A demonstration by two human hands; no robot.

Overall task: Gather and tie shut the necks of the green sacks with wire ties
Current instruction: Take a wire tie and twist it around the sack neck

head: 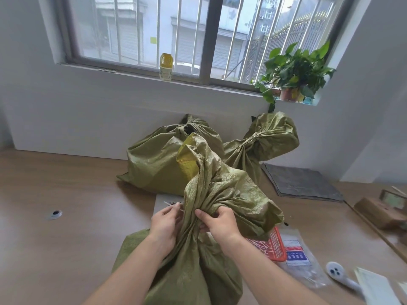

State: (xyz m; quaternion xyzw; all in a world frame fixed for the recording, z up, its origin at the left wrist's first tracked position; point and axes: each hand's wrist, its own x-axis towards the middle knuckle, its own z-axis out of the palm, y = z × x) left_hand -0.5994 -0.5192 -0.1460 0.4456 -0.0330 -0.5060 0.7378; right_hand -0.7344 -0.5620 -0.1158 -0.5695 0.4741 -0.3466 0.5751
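Note:
A green woven sack (211, 190) stands right in front of me, its neck bunched into folds. My right hand (218, 223) grips that gathered neck from the right. My left hand (165, 223) presses against the neck's left side and pinches a thin white wire tie (174, 205) between its fingertips. Two more green sacks lie behind: one (158, 159) at the centre back with its neck cinched, another (264, 142) to the right with a tie around its neck.
An orange mesh basket (275, 245) with several white ties sits at the right beside a clear plastic packet (297, 256). A grey folded mat (301, 181), a wooden box (383, 212), a white handle-shaped object (339, 274), a sheet of paper (165, 201), and a potted plant (293, 75) on the sill.

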